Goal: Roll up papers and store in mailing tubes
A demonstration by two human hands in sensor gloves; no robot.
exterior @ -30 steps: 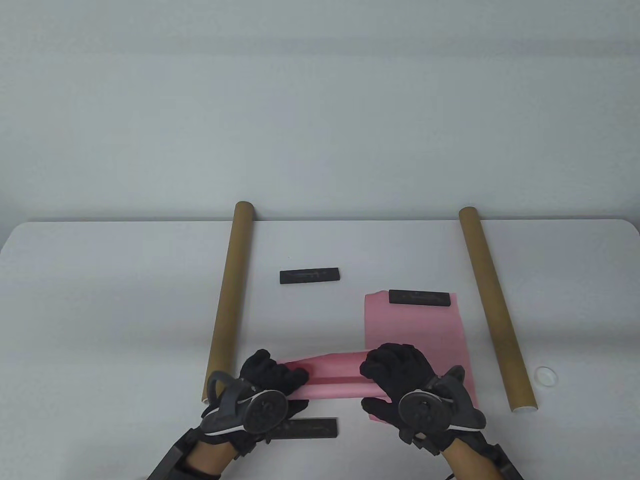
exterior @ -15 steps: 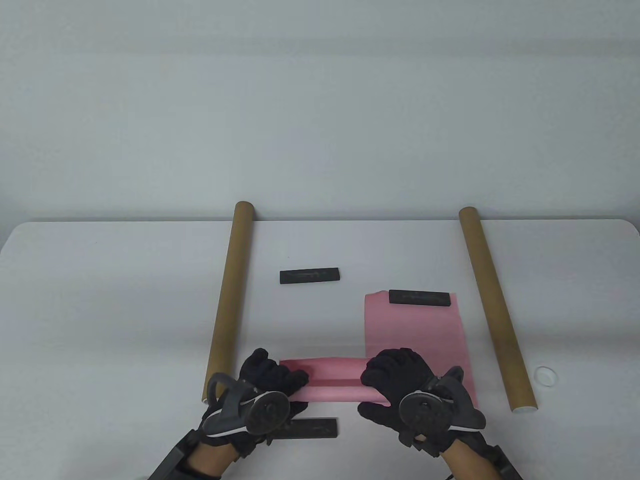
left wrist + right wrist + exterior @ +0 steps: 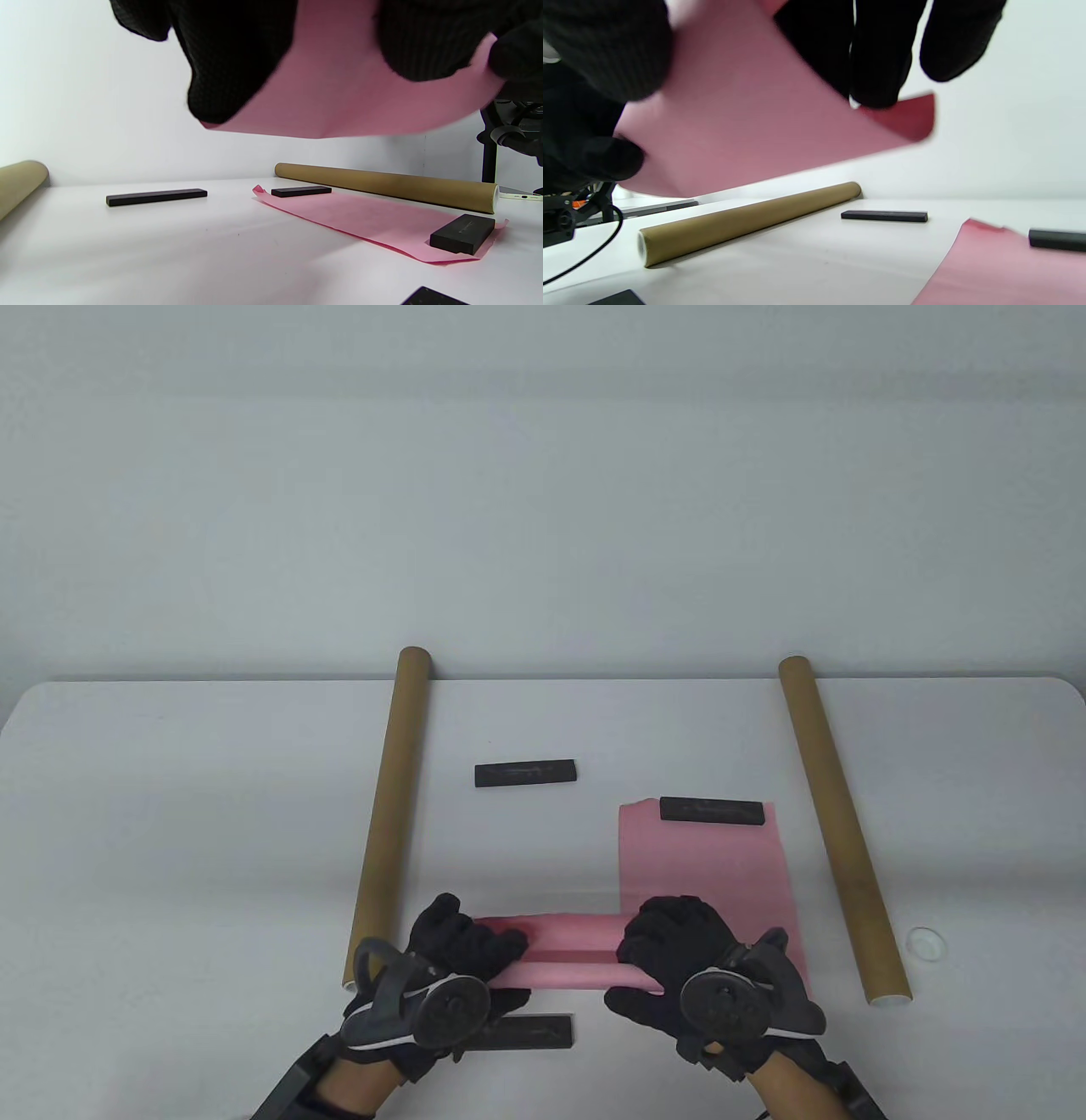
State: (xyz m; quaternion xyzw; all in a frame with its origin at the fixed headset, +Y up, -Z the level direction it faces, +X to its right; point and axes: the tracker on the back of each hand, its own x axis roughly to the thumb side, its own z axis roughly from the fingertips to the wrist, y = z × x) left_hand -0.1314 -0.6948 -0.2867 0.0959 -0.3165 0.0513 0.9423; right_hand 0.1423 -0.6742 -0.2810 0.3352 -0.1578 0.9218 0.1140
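Note:
A pink paper [image 3: 568,952] is curled into a loose roll, held above the table near the front edge. My left hand [image 3: 462,946] grips its left end and my right hand [image 3: 670,942] grips its right end. In the left wrist view the paper [image 3: 339,84] curves under my fingers [image 3: 229,63]; in the right wrist view it [image 3: 746,123] does the same. A second pink sheet [image 3: 704,865] lies flat, pinned by a black bar [image 3: 711,811] at its far end. Two brown mailing tubes lie on the table, one on the left [image 3: 386,814] and one on the right [image 3: 840,827].
A black bar [image 3: 526,774] lies between the tubes. Another black bar [image 3: 530,1032] lies near the front edge by my left hand. A further one [image 3: 462,233] sits on the flat sheet's near end. A small clear cap [image 3: 926,942] sits right of the right tube.
The lifted paper has curled tighter and flatter between my hands. Both hands have shifted only slightly.

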